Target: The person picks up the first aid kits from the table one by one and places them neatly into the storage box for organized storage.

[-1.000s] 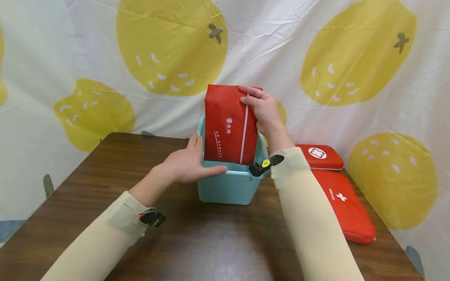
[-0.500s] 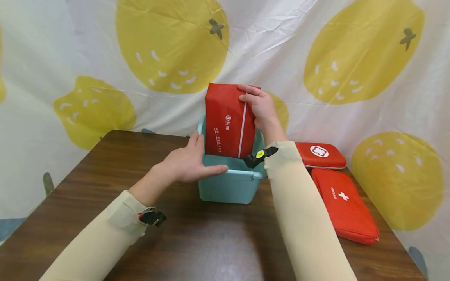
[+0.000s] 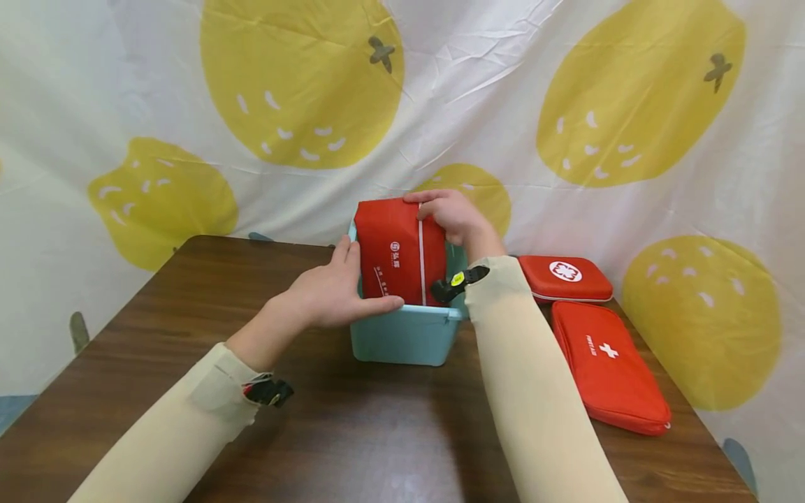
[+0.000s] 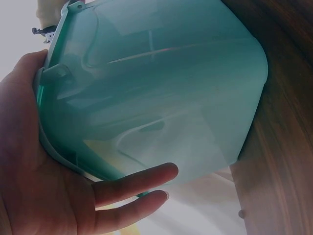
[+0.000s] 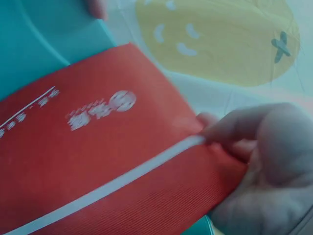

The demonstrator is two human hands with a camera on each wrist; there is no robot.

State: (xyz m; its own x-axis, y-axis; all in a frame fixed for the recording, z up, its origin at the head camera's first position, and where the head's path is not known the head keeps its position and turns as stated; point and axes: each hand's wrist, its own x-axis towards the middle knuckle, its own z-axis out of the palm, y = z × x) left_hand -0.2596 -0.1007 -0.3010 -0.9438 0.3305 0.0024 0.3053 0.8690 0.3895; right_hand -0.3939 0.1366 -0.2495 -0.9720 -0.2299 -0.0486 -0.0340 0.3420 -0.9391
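A red pouch with a white stripe and white lettering stands upright, its lower part inside a light-blue plastic bin. My right hand pinches the pouch's top edge near the stripe, as the right wrist view also shows on the red fabric. Against the bin's near left corner rests my left hand, thumb along the front rim and fingers straight along the left side. In the left wrist view those fingers lie extended beside the bin wall. The pouch's bottom is hidden by the bin's front.
To the right of the bin lie a red first aid pouch with a white cross and, behind it, a red case with a round white emblem. All stand on a dark wooden table. A lemon-print cloth hangs behind.
My right hand has lowered the red pouch, which now sits deeper in the bin and slightly further left. The left hand stays at the bin's corner.
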